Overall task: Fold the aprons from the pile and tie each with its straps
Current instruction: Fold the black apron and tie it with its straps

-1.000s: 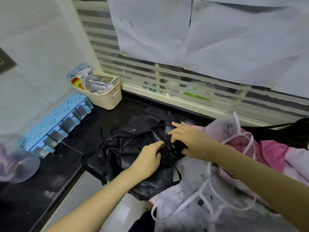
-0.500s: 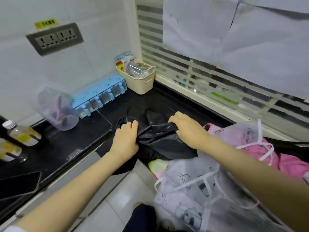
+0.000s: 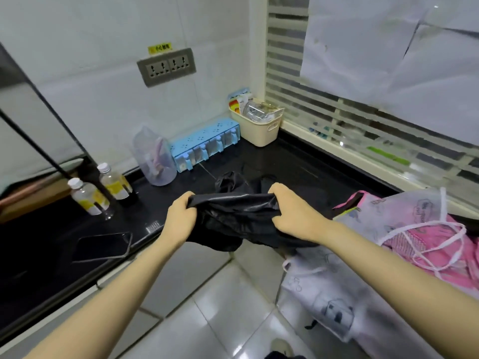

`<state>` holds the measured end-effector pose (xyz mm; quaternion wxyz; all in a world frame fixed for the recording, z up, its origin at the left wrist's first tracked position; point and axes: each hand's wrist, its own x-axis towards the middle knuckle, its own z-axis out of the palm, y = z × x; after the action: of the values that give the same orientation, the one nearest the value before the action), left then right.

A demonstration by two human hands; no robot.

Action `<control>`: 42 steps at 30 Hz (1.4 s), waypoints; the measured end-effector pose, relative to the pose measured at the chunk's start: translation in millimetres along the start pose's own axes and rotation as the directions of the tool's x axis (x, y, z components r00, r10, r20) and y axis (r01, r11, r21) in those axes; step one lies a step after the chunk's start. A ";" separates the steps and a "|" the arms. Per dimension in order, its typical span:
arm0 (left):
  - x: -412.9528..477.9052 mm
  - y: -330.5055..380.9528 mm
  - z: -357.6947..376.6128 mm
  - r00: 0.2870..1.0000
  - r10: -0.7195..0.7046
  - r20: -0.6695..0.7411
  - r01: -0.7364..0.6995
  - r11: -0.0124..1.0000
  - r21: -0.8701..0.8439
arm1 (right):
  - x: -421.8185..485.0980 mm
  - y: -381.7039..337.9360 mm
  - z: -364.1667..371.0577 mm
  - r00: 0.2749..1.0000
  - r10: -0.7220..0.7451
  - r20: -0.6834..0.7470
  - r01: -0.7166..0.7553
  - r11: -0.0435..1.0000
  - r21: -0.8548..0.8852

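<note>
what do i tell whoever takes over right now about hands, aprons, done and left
Left hand and right hand each grip one end of the bunched black apron, stretched between them over the front edge of the counter.
Pile of white printed and pink aprons lies at right, unfolded.
Done: no tied bundle in view.
Left: fold and tie the black one, then the pile.

left grip, right grip holding black apron

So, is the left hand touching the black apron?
Touching. The head view shows the left hand with its fingers curled round one end of the black apron; the right hand grips the other end.
</note>
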<state>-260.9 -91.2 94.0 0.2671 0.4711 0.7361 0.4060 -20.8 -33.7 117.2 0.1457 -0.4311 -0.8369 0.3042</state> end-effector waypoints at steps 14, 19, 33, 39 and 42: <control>-123.4 -124.7 -114.3 0.872 -0.235 0.429 -0.204 0.623 0.755 | -70.3 -45.8 152.0 0.950 0.072 0.303 0.063 0.909 -0.413; -118.9 -115.6 -139.9 0.970 -0.129 0.208 -0.115 0.509 0.853 | -68.8 -77.0 111.7 0.987 0.091 0.131 -0.014 0.865 -0.501; -138.0 -147.5 -120.8 0.756 -0.418 0.504 -0.260 0.515 0.817 | -114.6 -53.9 138.6 0.849 0.430 0.308 -0.227 0.822 -0.522; -100.7 -114.0 -128.6 0.988 -0.040 0.149 -0.055 0.810 0.584 | -103.9 -43.9 113.1 0.941 0.338 0.008 -0.300 0.844 -0.445; -84.2 -95.6 -132.3 0.927 -0.031 0.374 -0.202 0.799 0.567 | -102.5 -34.3 94.6 0.943 0.333 0.013 -0.308 0.888 -0.342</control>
<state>-374.2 -235.3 83.5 0.2183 0.6311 0.7409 0.0714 -30.3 -168.2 67.8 -0.0121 -0.5705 -0.7984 0.1923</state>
